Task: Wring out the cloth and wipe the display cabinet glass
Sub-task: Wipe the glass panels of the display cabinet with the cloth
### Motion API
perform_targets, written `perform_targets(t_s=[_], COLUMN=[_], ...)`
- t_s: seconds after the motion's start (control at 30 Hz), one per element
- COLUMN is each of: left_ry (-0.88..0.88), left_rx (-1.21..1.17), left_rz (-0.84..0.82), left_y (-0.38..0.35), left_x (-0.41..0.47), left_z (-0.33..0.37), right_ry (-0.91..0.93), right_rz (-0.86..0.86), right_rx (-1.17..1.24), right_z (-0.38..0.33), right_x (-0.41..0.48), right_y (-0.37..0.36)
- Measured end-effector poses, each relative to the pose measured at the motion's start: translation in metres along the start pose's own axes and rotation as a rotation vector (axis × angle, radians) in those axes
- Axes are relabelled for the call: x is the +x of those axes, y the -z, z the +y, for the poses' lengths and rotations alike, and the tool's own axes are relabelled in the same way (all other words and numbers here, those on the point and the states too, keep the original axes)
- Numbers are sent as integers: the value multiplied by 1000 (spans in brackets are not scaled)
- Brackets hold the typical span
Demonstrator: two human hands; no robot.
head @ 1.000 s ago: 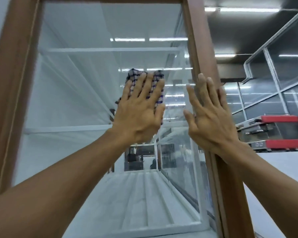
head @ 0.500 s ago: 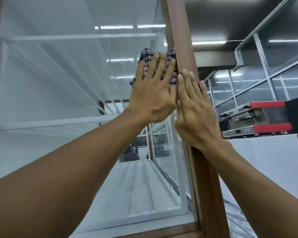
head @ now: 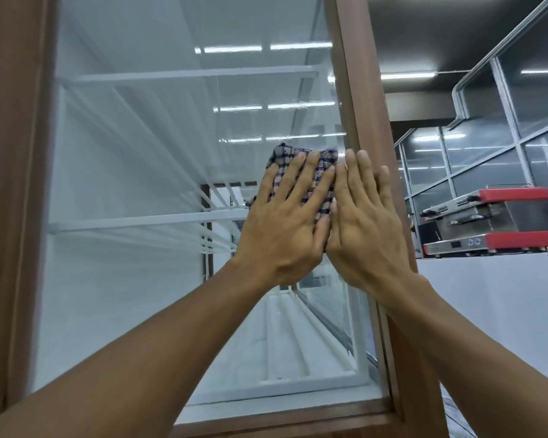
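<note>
A blue-and-beige checked cloth [head: 324, 159] is pressed flat against the display cabinet glass [head: 146, 172], near the pane's right edge. My left hand [head: 282, 222] lies spread over the cloth, fingers apart, pinning it to the glass. My right hand [head: 366, 226] lies flat beside it, thumb touching the left hand, fingers reaching onto the brown wooden frame post [head: 358, 99] and the cloth's right edge. Most of the cloth is hidden under my left hand.
White shelves [head: 184, 74] run inside the cabinet. Brown frame [head: 10, 184] borders the pane on the left and along the bottom. A steel and red machine [head: 494, 222] stands on a white counter at right, before glass partitions.
Both hands and the cloth have slid down the glass along the right frame post. The right hand stays pressed against the left.
</note>
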State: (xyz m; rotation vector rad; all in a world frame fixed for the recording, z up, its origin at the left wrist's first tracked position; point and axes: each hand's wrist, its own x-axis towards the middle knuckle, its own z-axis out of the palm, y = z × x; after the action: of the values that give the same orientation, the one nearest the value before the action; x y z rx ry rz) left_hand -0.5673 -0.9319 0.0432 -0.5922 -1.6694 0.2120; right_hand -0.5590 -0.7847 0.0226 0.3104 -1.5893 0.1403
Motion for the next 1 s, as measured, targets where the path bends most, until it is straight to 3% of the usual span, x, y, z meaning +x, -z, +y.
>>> perform_targets(t_s=[0.33,0.87,1.0], left_ry=[109,383,481], left_rx=[3,34,30], left_rz=[34,90,111], left_y=[19,68,68], left_x=[-34,-104,-136], left_z=[-62,-209,-206], right_ry=[17,211,198], right_rz=[-3,-46,-47], right_rx=[185,35,50], right_z=[-65,-199,-200], right_x=[23,44,39], right_y=[-28,-78,-76])
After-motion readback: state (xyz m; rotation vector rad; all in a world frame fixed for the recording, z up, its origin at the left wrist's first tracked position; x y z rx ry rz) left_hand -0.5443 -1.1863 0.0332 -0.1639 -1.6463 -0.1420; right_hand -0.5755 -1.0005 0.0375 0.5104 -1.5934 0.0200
